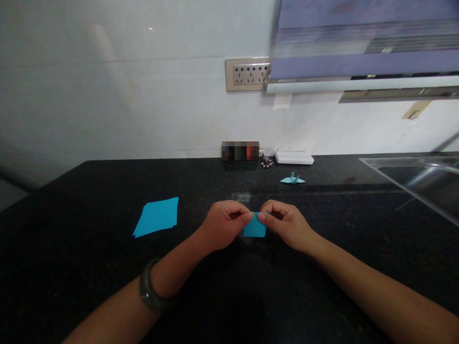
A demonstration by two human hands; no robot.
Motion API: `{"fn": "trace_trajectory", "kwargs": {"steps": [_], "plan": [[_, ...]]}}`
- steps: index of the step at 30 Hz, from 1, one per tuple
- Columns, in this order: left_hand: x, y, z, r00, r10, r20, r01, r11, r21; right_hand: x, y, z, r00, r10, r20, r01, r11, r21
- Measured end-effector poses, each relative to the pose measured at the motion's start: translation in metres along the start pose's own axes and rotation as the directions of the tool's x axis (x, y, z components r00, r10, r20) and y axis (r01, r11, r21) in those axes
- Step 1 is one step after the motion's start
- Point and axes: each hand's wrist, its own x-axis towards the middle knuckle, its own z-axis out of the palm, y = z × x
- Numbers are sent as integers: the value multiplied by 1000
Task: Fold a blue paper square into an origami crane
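A small blue square of folded paper (254, 228) is held over the black countertop, pinched along its far edge. My left hand (227, 223) grips its upper left corner between thumb and fingers, with a dark bangle on that wrist. On the upper right corner, my right hand (285, 222) pinches the paper the same way. The two thumbs nearly meet on top. To the left lies a loose stack of blue paper sheets (157, 217). Beyond my right hand stands a light teal folded paper crane (292, 179).
Against the tiled wall are a dark box with a blurred front (240, 151), a beaded bracelet (267, 163) and a white flat case (294, 156). A metal sink (423, 179) is set in at the right. Above hang a socket panel (247, 75) and a purple blind (322, 33).
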Motion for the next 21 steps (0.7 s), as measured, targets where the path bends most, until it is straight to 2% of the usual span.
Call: {"fn": "trace_trajectory", "kwargs": {"steps": [4,7,15,21], "plan": [[0,-2,2,998,27,-62,-26,999,28,0,-1,0,998,54,-44,-47,990,131],[0,-3,4,995,35,-92,-31,999,39,-1,-2,2,998,34,-60,-23,985,172],[-1,0,4,989,55,-141,-50,998,44,-5,-5,4,980,-86,-180,97,994,57],[-1,-2,3,991,44,-124,-46,999,-12,-4,-4,-1,981,-119,-156,131,988,75]]}}
